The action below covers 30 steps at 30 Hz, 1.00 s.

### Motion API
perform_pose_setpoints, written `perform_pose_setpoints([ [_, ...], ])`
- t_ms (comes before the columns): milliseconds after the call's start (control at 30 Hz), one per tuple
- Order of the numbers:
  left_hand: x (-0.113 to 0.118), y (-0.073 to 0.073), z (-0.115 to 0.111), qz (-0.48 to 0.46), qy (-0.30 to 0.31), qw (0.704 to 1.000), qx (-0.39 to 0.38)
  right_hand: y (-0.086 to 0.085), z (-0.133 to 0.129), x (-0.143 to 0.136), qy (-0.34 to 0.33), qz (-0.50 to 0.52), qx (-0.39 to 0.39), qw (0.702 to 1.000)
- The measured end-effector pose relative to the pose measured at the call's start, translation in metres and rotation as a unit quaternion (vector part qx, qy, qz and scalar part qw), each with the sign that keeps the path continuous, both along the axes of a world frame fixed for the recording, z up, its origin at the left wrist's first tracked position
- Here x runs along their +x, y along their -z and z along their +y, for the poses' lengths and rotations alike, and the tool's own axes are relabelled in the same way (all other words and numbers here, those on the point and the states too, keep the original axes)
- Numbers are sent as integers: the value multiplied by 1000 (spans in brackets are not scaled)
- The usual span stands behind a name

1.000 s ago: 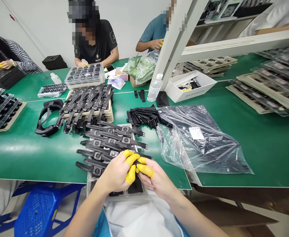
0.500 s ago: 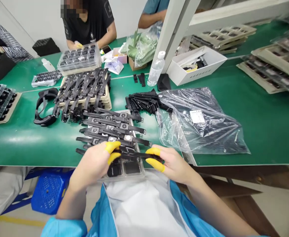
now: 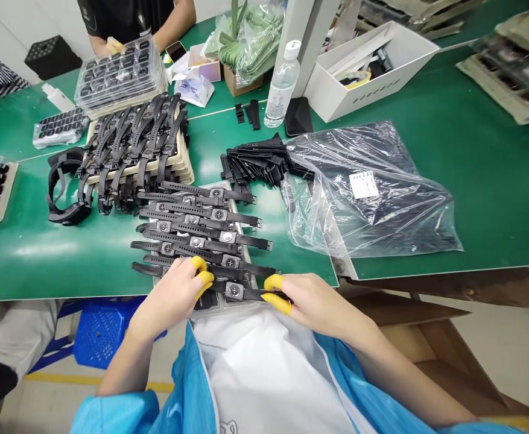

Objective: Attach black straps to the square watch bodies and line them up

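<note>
Yellow finger covers are on the thumb and forefinger of each hand. My left hand (image 3: 178, 289) pinches the left strap of a black smartwatch (image 3: 234, 292), and my right hand (image 3: 307, 298) pinches its right strap. The watch lies back side up over the near end of a clear tray (image 3: 241, 308). Farther up the same tray, several black watches (image 3: 192, 219) lie in overlapping rows, straps stretched sideways. Behind them is a pile of loose black straps (image 3: 257, 163).
A plastic bag of black straps (image 3: 382, 199) lies right, near a water bottle (image 3: 282, 87) and a white box (image 3: 368, 75). Back left are stacked trays of watches (image 3: 140, 144) and a black headband (image 3: 60, 187). A person (image 3: 133, 21) sits across the table.
The view has shifted. The watch between my hands has come down onto the near end of the tray and turned, so its round sensor back now shows.
</note>
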State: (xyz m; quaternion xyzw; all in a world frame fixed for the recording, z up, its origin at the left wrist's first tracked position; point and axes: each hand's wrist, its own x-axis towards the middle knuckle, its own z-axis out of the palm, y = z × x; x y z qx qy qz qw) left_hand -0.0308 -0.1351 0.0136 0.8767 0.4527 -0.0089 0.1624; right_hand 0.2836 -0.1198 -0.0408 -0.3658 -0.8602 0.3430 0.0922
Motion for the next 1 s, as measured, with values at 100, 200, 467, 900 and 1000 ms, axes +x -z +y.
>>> perform_pose_setpoints([
  [100,-1,4,0,0,0,1000,23,-4,4,0,-23,-22,-4,999],
  [200,-5,4,-2,4,-1,999,37,-8,6,0,-53,-34,-16,998],
  [467,-9,5,-5,-89,-46,994,52,-6,4,1,-67,-5,1,998],
  [900,68,15,-12,-489,-102,851,-161,-43,19,-30,-53,237,48,969],
  [1000,67,13,-23,-497,-50,828,-254,-51,11,-35,-127,271,-18,954],
])
